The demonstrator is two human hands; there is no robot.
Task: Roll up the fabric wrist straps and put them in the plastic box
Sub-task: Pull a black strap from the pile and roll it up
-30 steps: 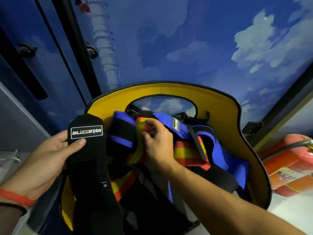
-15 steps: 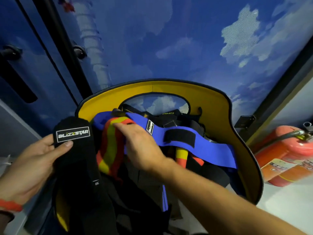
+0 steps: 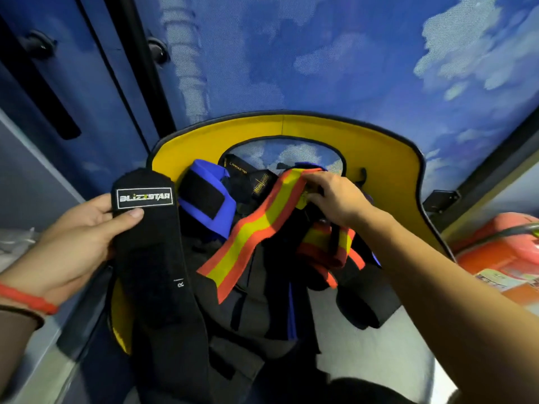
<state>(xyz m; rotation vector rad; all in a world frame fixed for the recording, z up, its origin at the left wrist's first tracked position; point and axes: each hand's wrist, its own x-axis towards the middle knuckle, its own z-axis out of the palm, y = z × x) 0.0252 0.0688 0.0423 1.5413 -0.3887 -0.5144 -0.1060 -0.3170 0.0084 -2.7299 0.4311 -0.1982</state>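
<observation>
A black wrist strap (image 3: 151,258) with a white "BLIZZSTAR" label hangs down from my left hand (image 3: 73,243), which grips its top end with the thumb under the label. My right hand (image 3: 335,199) reaches into a pile of straps and pinches the upper end of a red-and-yellow striped strap (image 3: 250,231), which trails down to the left. A blue strap (image 3: 210,199) with a black patch lies between my hands. Several black straps (image 3: 256,301) lie tangled beneath. No plastic box is in view.
The straps lie in a yellow-lined, black-edged holder (image 3: 379,158) with a curved cut-out. Behind it stands a blue wall with painted clouds (image 3: 320,53). An orange fire extinguisher (image 3: 501,252) lies at the right. A dark door frame (image 3: 131,53) runs at the upper left.
My right hand has moved right across the pile, let the blue strap drop back, and taken the end of the red-and-yellow strap, pulling it out straight. My left hand keeps holding the black strap.
</observation>
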